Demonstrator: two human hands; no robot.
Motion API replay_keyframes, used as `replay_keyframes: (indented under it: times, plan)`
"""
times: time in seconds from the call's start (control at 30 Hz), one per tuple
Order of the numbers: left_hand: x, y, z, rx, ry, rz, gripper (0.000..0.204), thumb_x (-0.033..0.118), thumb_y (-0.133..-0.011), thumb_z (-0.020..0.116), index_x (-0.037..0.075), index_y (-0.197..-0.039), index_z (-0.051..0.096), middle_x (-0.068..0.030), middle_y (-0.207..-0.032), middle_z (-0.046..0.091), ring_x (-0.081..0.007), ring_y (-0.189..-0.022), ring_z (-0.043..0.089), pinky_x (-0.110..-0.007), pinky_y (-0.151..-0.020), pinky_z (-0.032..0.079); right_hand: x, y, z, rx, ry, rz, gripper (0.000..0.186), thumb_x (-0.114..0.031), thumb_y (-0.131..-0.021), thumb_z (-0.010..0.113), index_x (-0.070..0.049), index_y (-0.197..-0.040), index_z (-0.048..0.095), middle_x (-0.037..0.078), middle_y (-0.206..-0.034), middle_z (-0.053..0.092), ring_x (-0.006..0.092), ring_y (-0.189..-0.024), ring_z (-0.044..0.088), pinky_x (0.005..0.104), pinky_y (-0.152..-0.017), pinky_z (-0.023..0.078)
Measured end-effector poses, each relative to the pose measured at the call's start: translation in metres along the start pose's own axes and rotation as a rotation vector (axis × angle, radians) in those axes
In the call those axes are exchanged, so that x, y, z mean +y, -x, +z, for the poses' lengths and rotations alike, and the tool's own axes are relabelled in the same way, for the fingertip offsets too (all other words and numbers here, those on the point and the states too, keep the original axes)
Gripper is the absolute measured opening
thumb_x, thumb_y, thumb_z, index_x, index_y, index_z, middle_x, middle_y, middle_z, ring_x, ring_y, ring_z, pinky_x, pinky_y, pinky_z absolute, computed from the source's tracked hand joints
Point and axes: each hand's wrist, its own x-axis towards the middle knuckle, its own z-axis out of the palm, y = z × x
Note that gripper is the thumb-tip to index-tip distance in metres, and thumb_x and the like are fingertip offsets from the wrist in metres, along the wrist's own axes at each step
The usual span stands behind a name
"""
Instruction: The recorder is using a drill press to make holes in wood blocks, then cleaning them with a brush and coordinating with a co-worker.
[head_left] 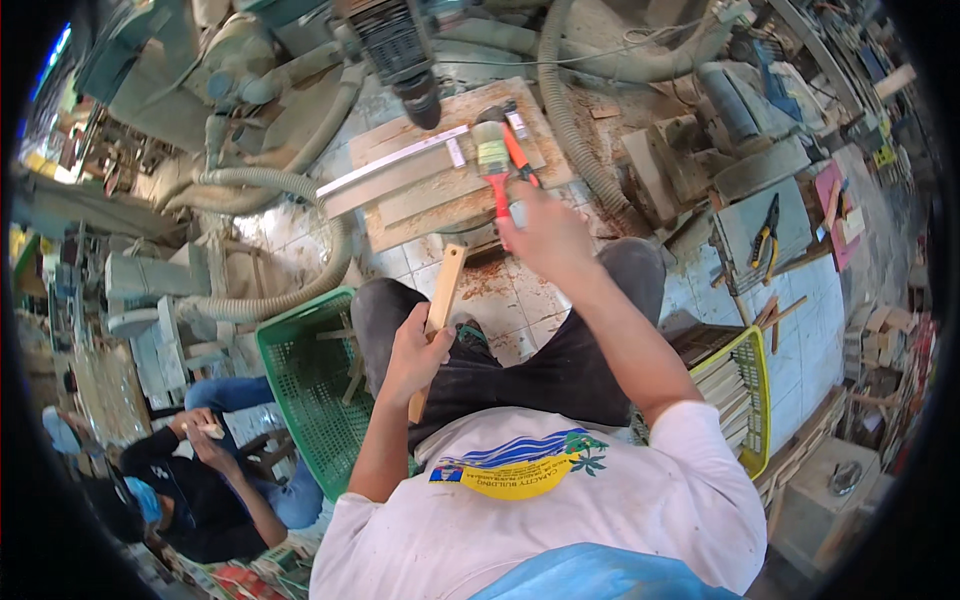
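My left hand (418, 350) is closed around a short pale wooden strip (447, 285) with a round hole near its upper end. It is held tilted above my left thigh. In my right hand (552, 232) is a paintbrush (493, 160) with a red handle, its pale bristles pointing away from me over the wooden work board (400, 225). Beside the brush lies an orange-handled tool (518, 152), its kind unclear. A metal square (395, 160) rests along a wooden piece on the board. Above the board hangs a drill press chuck (420, 105). Sawdust is scattered around.
A green basket (300, 420) with some wood pieces stands at my left, and a yellow basket (757, 400) of wooden strips at my right. Pliers (768, 240) lie on a machine top. Ribbed hoses (270, 305) cross the floor. A person (190, 490) sits at lower left holding something small.
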Motion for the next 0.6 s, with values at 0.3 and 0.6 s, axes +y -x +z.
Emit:
replay_keyframes:
  times: [0.3,0.6]
  plan:
    - [-0.01,-0.011,0.012,0.01,0.107,0.02,0.009,0.001,-0.102,0.062,0.006,-0.107,0.056,0.0009,-0.076,0.054,-0.0087,-0.058,0.056,-0.026,-0.053,0.049,-0.011,-0.029,0.021,0.154,-0.143,-0.1,0.022,-0.005,-0.092,0.065,-0.001,-0.113,0.061,0.026,-0.097,0.07,0.0419,-0.085,0.075,0.0514,-0.069,0.061]
    - [0.003,-0.024,0.022,-0.039,0.018,0.053,0.007,0.003,-0.101,0.063,0.004,-0.103,0.056,-0.0001,-0.076,0.054,-0.0098,-0.059,0.057,-0.028,-0.054,0.05,0.071,0.082,-0.133,0.942,-0.628,0.17,0.021,0.002,-0.097,0.066,-0.007,-0.116,0.065,0.002,-0.097,0.068,0.0108,-0.085,0.064,0.0291,-0.076,0.056]
